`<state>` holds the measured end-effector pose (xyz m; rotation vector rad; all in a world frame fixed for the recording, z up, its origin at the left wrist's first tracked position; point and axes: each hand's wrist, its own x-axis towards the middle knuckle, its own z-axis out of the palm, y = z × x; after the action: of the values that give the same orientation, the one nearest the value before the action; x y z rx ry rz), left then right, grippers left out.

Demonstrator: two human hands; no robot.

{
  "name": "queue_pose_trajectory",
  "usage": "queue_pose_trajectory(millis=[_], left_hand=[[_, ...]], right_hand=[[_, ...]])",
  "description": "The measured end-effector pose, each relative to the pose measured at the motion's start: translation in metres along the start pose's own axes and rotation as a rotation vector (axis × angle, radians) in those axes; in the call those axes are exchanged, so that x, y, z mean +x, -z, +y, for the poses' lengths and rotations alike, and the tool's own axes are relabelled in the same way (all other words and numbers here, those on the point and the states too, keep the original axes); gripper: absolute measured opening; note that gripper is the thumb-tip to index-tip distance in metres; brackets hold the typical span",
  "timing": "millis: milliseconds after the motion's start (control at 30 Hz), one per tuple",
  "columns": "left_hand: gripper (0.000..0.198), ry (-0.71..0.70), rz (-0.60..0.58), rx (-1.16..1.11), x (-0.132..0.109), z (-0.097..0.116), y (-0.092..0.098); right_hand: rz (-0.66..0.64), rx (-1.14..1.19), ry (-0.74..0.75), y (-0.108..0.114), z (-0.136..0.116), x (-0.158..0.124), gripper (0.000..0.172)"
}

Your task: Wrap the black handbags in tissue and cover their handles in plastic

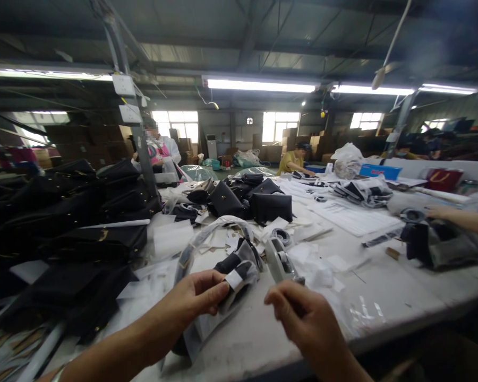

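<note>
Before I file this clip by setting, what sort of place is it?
Probably a bag factory or workshop: many black bags are piled at the left, a long white worktable is cluttered, and cardboard boxes are stacked in the background.

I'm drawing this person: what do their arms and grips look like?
The left forearm and right forearm are bare where they show, except for a pale edge low on the left one, perhaps a cuff or band. The left grip and right grip wear no gloves or visible rings.

Factory workshop: black bags point(99, 239) heaped left of fingers point(212, 278); cartons point(91, 142) far beyond, strip lights point(261, 86) above.
</note>
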<state>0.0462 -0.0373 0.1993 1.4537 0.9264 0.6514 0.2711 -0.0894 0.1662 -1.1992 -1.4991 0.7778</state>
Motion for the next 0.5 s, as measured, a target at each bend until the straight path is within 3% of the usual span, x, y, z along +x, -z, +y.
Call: queue_pose_trajectory(millis=[100,167,300,400,467,500], left_hand=[[0.040,-0.082,0.032,0.085,0.000,0.003,-0.010],[0.033,-0.154,0.064,0.209,0.000,0.002,-0.016],[0.020,-0.301,0.128,0.435,-0.001,0.004,-0.016],[0.021,-0.438,0.209,0.578,0.001,0.023,0.008],[0.025,-0.536,0.426,0.612,0.008,0.039,0.035],[0.028,-0.514,0.498,0.583,0.014,0.045,0.049]], right_hand=[[-0.189,0.241,-0.121,-0.019,0.007,-0.008,0.049],[-0.176,0.349,-0.129,-0.029,0.007,-0.007,0.051],[-0.112,0.585,-0.183,-0.038,0.003,0.007,0.038],[-0.099,0.746,-0.230,-0.041,0.001,0.023,0.035],[-0.096,0.801,-0.276,-0.046,-0.001,0.038,0.036],[-0.099,0.814,-0.301,-0.049,-0.001,0.046,0.038]])
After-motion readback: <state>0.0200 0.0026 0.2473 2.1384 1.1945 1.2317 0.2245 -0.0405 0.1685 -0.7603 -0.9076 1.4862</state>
